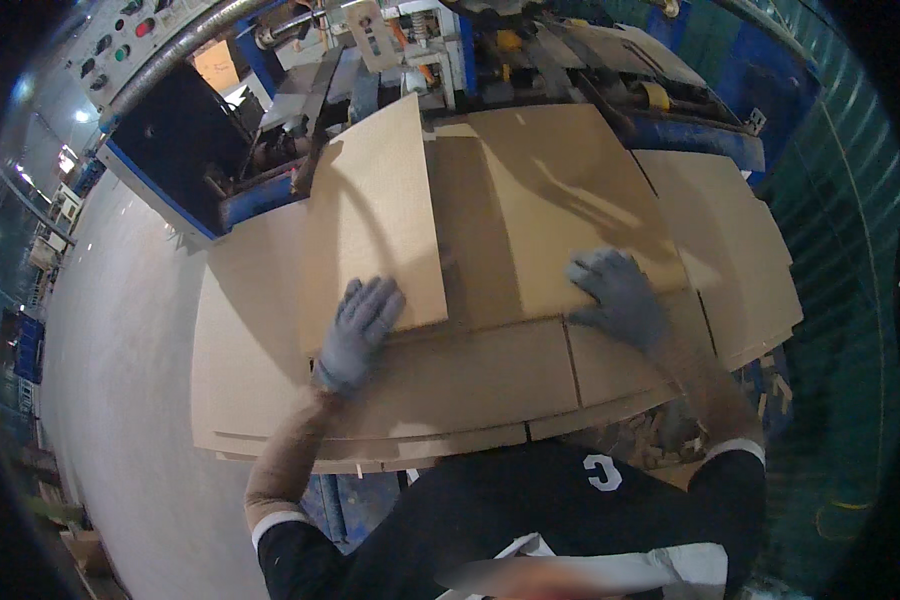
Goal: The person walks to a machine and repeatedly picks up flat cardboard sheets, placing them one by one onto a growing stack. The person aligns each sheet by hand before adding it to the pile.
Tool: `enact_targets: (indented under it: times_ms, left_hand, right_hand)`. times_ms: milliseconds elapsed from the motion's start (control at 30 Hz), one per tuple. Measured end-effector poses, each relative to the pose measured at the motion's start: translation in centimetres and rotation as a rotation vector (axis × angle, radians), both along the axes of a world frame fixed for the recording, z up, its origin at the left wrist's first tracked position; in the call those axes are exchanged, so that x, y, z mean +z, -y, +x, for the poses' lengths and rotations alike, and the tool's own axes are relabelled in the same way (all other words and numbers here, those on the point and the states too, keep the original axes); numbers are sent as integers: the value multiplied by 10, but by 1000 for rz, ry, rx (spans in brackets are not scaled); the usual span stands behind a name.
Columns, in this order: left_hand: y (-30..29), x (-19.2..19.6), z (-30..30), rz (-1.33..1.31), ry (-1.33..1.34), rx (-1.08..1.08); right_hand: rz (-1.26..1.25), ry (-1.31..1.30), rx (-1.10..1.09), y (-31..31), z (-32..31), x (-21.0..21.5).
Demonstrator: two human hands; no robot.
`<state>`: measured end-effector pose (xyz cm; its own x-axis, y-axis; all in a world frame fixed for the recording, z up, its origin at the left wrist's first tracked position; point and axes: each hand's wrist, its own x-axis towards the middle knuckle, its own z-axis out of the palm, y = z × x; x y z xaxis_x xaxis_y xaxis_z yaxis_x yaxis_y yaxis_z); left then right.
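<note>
A folded cardboard blank (560, 190) lies in front of the machine, on top of wider flat cardboard sheets (470, 385). Its left flap (375, 220) is raised a little and casts a dark shadow beside it. In a grey glove, my left hand (358, 335) rests with stretched fingers on the near edge of that flap. My right hand (618, 300), gloved the same way, lies with fingers spread on the near right part of the blank. Neither hand wraps around anything.
Across the far side stands a blue machine (690, 140) with metal rails and rollers. A control panel (125, 45) with coloured buttons is at the upper left. Grey floor (120, 370) stretches along the left, a green corrugated wall (840, 300) along the right. Cardboard scraps (655, 435) lie below the sheets.
</note>
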<state>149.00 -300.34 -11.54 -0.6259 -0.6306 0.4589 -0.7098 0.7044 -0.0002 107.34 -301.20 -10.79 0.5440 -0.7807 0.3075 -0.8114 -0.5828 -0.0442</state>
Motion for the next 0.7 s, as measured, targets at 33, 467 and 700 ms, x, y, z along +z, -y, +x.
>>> enact_targets:
  times_ms: [33,467,700]
  left_hand:
    - [15,-1,2,-24,-47,9]
    - [74,3,-5,-29,-219,697]
    - [-123,-13,88,169,-891,1692]
  right_hand:
    - [1,4,4,15,-1,-1]
    - [-274,222,-303,118,-34,-58]
    - [-303,566,-809,-34,-176,-98]
